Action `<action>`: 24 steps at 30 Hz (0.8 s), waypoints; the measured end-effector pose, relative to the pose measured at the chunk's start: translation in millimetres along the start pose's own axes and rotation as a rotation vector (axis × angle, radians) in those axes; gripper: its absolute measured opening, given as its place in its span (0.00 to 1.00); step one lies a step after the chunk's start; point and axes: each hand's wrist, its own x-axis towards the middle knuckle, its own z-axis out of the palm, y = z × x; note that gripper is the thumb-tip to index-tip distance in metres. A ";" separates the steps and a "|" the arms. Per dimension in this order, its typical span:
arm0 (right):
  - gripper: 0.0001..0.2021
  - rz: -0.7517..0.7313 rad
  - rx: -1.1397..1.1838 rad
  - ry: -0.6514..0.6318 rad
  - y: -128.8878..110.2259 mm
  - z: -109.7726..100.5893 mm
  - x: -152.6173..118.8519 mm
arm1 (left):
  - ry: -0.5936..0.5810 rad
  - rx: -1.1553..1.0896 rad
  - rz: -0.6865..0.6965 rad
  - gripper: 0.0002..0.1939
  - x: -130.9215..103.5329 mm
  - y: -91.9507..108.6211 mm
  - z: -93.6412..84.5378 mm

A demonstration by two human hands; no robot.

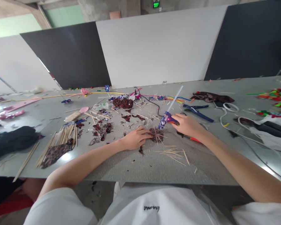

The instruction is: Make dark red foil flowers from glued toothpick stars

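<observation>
My right hand [184, 124] is wrapped round a blue and purple glue gun [165, 120], with a clear glue stick [175, 99] poking up out of its back. The gun's nozzle end points down at a dark reddish-brown piece with thin sticks across it [157, 135]. My left hand [137, 137] rests on the table, its fingertips at the left edge of that piece; whether they grip it is too small to tell. Just below and to the right lies a loose pile of short wooden sticks [172, 153].
Longer sticks [66, 134] and a dark cloth [16, 140] lie left. Dark scraps [101, 131] and a brown-red lump [123, 102] are ahead. Blue-handled pliers [198, 112], white cables [243, 134] and colourful bits [277, 95] lie right. Upright panels [159, 47] stand behind.
</observation>
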 end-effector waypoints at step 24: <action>0.11 0.030 0.033 -0.031 9.3 -1.7 1.9 | 0.009 0.023 0.025 0.21 1.1 0.4 -0.4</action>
